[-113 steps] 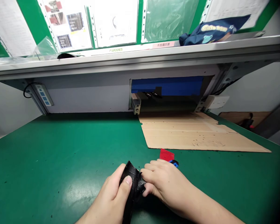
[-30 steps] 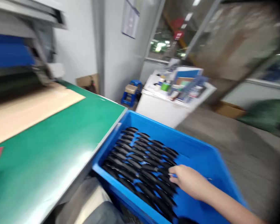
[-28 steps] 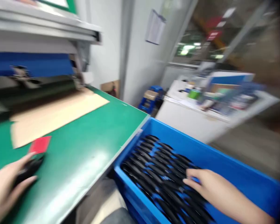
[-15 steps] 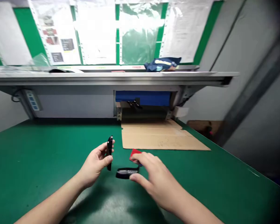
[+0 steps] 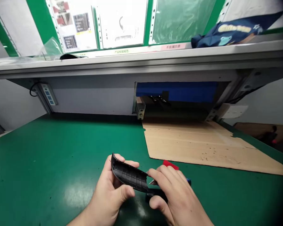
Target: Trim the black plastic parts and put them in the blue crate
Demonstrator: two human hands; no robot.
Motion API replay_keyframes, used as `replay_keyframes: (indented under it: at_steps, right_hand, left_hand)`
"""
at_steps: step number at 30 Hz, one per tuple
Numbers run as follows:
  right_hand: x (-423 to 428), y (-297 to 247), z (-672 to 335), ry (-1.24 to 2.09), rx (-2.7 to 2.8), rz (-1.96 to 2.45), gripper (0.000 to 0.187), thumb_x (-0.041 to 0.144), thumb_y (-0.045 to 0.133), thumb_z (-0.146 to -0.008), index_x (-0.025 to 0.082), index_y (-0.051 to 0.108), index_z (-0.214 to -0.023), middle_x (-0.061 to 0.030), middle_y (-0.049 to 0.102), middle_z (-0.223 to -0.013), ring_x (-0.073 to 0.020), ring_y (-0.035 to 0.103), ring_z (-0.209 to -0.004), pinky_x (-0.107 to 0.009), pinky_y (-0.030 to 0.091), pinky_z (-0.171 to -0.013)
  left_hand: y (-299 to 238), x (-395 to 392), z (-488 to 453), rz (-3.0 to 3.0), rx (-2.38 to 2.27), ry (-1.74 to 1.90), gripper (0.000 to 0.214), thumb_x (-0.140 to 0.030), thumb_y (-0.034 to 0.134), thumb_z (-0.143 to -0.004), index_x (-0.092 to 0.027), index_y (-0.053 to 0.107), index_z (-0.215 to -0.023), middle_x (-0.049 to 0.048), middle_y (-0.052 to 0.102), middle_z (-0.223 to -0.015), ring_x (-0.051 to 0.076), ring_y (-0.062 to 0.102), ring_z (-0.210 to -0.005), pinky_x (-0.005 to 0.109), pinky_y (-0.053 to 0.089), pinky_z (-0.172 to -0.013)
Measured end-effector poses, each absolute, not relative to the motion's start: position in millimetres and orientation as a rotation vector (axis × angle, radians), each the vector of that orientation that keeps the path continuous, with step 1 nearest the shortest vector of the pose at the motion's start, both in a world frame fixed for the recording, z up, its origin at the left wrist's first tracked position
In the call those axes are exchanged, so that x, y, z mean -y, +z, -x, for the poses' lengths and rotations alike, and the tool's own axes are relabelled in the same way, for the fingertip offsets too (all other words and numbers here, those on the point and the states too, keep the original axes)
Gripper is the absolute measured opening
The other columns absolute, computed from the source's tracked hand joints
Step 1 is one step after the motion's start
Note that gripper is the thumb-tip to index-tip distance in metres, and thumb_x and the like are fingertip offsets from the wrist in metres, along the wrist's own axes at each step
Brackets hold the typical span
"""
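My left hand [image 5: 108,194] grips a black curved plastic shell [image 5: 129,175], thumb on the near edge and fingers behind it. The shell is tilted, with its ribbed hollow inside facing me. My right hand [image 5: 174,191] is at the shell's right end, thumb and index finger apart; whether the index fingertip touches the shell I cannot tell. Under that hand lies a second black piece [image 5: 157,194], partly hidden. A small pointed silver tip [image 5: 152,182] shows beneath the index finger. Beyond the knuckles is a red object [image 5: 171,164], mostly covered by the hand.
A flat cardboard sheet [image 5: 202,150] lies on the green tabletop [image 5: 85,138] at the back right. Above runs a shelf [image 5: 103,64] with a dark blue pouch [image 5: 233,31] on it. A power strip [image 5: 49,94] is mounted at the back left.
The view has shifted closer and to the left. My left hand has turned the shell from upright to slanting, hollow side toward me. My right hand has come beside its end.
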State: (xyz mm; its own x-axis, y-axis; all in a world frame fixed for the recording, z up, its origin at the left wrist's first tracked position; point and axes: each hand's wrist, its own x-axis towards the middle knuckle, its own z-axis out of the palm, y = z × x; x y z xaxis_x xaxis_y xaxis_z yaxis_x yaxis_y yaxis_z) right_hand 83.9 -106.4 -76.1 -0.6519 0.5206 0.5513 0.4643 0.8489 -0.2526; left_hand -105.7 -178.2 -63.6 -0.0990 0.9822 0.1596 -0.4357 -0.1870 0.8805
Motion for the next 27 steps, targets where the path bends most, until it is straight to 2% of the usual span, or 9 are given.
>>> replay_keyframes:
  at_steps: [7, 13, 20, 24, 27]
  right_hand:
    - [107.4, -75.9, -84.8, 0.163, 2.394, 0.762, 0.058, 0.067, 0.020, -0.090, 0.021, 0.051, -0.106, -0.0037, 0.050, -0.083, -0.0200, 0.042, -0.069, -0.031, 0.029, -0.061]
    - [112.0, -73.2, -83.6, 0.148, 2.397, 0.786, 0.056, 0.065, 0.017, -0.092, 0.021, 0.052, -0.088, -0.0021, 0.048, -0.076, -0.0196, 0.039, -0.067, -0.031, 0.023, -0.061]
    - [113.3, -73.0, -85.2, 0.107, 2.400, 0.765, 0.057, 0.062, 0.018, -0.094, 0.020, 0.047, -0.069, -0.0004, 0.046, -0.066, -0.0181, 0.035, -0.062, -0.031, 0.018, -0.058]
    - [113.0, -72.0, -86.0, 0.070, 2.404, 0.747, 0.053, 0.055, 0.021, -0.098, 0.019, 0.044, -0.066, 0.0003, 0.046, -0.063, -0.0165, 0.035, -0.061, -0.031, 0.017, -0.057]
    - [110.3, -69.7, -87.4, 0.168, 2.445, 0.720, 0.054, 0.057, 0.022, -0.097, 0.019, 0.042, -0.065, 0.0013, 0.047, -0.062, -0.0151, 0.036, -0.059, -0.029, 0.019, -0.057]
  left_hand:
    - [-65.5, 178.8, 96.0, -0.849, -0.755, 1.563, 0.057, -0.033, 0.082, -0.064, -0.026, 0.043, -0.104, 0.0063, 0.065, -0.109, 0.019, 0.063, -0.092, 0.028, 0.049, -0.080]
    - [-67.2, 181.3, 96.1, -0.900, -0.726, 1.555, 0.051, -0.032, 0.079, -0.068, -0.027, 0.043, -0.104, 0.0059, 0.064, -0.110, 0.017, 0.063, -0.092, 0.028, 0.050, -0.081]
    - [-69.0, 185.0, 95.7, -1.011, -0.728, 1.550, 0.042, -0.032, 0.075, -0.074, -0.027, 0.045, -0.103, 0.0044, 0.064, -0.109, 0.018, 0.061, -0.098, 0.029, 0.050, -0.084]
    - [-70.6, 187.1, 96.3, -1.068, -0.737, 1.549, 0.038, -0.032, 0.074, -0.075, -0.027, 0.046, -0.101, 0.0028, 0.064, -0.108, 0.019, 0.059, -0.104, 0.031, 0.049, -0.087]
    - [-70.6, 187.8, 97.0, -1.087, -0.767, 1.530, 0.038, -0.033, 0.073, -0.076, -0.027, 0.046, -0.102, 0.0033, 0.063, -0.109, 0.020, 0.057, -0.109, 0.033, 0.049, -0.090]
